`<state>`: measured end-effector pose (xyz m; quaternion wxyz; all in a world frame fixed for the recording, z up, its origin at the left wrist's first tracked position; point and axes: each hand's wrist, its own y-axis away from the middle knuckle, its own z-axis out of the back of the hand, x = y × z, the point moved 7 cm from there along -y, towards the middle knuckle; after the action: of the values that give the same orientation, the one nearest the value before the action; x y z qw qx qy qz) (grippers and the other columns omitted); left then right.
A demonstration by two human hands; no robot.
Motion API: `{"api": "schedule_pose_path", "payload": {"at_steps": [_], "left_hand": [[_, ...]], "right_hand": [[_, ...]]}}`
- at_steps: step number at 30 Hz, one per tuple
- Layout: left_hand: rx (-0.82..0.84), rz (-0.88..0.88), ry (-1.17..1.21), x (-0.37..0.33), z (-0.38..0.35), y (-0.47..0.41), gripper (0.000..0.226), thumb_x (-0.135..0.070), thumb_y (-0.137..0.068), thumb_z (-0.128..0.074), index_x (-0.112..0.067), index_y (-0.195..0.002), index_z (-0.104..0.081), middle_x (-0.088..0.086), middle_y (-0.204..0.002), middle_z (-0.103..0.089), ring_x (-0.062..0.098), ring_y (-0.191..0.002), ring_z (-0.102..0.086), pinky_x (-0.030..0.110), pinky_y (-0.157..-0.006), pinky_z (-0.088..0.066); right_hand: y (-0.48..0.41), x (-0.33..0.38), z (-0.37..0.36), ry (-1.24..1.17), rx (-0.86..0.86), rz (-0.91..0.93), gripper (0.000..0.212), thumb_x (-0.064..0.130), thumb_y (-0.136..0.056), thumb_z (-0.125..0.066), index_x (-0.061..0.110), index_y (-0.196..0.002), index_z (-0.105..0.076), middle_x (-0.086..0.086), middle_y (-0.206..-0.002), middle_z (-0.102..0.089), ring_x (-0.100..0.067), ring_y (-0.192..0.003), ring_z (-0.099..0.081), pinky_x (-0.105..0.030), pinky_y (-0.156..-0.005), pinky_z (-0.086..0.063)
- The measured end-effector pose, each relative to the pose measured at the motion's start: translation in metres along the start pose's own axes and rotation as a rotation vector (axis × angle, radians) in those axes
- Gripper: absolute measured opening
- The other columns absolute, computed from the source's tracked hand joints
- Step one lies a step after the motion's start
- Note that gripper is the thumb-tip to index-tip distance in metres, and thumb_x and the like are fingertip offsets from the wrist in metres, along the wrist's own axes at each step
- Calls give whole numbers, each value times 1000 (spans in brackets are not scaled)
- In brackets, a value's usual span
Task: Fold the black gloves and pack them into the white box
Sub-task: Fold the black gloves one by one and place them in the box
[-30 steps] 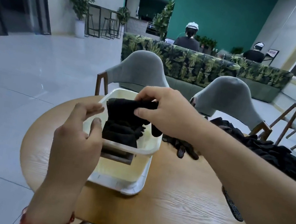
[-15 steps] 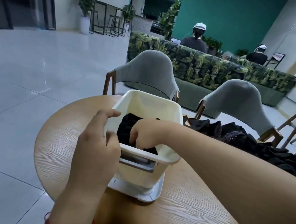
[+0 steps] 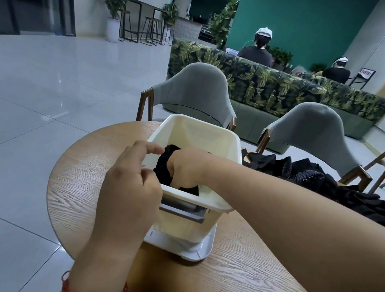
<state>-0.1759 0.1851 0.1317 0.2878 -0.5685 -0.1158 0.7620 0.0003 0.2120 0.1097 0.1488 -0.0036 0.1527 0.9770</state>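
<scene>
A wooden table (image 3: 84, 194) lies under the left hand (image 3: 130, 186). Beyond the right hand (image 3: 187, 170) stand two grey chairs (image 3: 194, 91), then a leaf-print sofa (image 3: 270, 87), with two people (image 3: 257, 53) seated behind it.

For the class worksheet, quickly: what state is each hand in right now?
Left hand: open, holding nothing, at the box rim.
Right hand: closed on the gloves inside the box.
</scene>
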Motion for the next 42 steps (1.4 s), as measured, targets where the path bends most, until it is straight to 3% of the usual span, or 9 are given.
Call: {"api": "schedule_pose_path", "payload": {"at_steps": [4,7,12,17,25,31,35,38,42], "left_hand": [[-14,-23,-14,0,0,0,44,2,-100,-52,-34,-123,-63,-19,-106,-59,10,-82,-64,35,-62,-61],[-18,-78,-40,-6,0,0,39,-1,-101,-54,-32,-123,-62,-15,-113,-59,14,-91,-66,32,-67,-62],[-26,-221,-80,-34,-6,7,34,-2,-99,-59,-27,-120,-64,-20,-119,-56,21,-105,-66,41,-80,-64],[84,-325,9,-72,-40,25,40,7,-95,-53,-21,-118,-70,-9,-125,-68,13,-128,-59,46,-108,-54],[213,-533,-89,-115,-99,65,45,6,-84,-47,-14,-111,-76,-1,-128,-71,16,-138,-55,50,-121,-38],[363,-680,12,-131,-135,99,43,9,-79,-46,-11,-100,-78,-4,-117,-72,15,-120,-64,31,-101,-52],[472,-608,-43,-110,-167,105,49,0,-74,-39,-15,-101,-77,-9,-114,-70,10,-113,-63,17,-97,-48],[535,-520,-110,-86,-186,104,55,7,-69,-44,-19,-104,-77,-12,-115,-70,6,-113,-61,5,-94,-41],[572,-414,-167,-62,-201,99,55,1,-75,-41,-26,-109,-76,-19,-120,-67,0,-110,-61,11,-89,-47]], "right_hand": [[-1,-4,-1,12,2,-9,26,35,-92,-78,21,-77,-62,1,-80,-65,-20,-72,-58,-31,-62,-44],[11,-10,6,-7,-41,10,29,45,-91,-80,23,-77,-66,3,-80,-68,-19,-74,-61,-31,-62,-43],[51,-40,44,-84,-406,23,8,36,-94,-70,31,-89,-74,10,-85,-70,-15,-84,-64,-28,-61,-41],[112,-110,69,-221,-686,-82,21,30,-99,-56,31,-96,-76,13,-91,-73,-15,-87,-65,-38,-76,-59],[155,-214,0,-314,-633,-301,37,15,-98,-47,33,-107,-78,11,-113,-75,-19,-107,-65,-41,-91,-57],[127,-245,-83,-372,-461,-331,50,15,-103,-43,43,-137,-66,7,-144,-62,-25,-133,-50,-48,-107,-49],[100,-247,-109,-356,-402,-361,50,26,-107,-44,45,-153,-51,7,-160,-48,-27,-145,-38,-49,-110,-45],[89,-249,-117,-333,-436,-369,48,33,-108,-46,42,-155,-50,11,-162,-46,-27,-144,-41,-51,-111,-44],[102,-248,-117,-463,-637,-350,42,28,-107,-48,35,-146,-61,15,-151,-56,-22,-135,-49,-49,-110,-45]]}}
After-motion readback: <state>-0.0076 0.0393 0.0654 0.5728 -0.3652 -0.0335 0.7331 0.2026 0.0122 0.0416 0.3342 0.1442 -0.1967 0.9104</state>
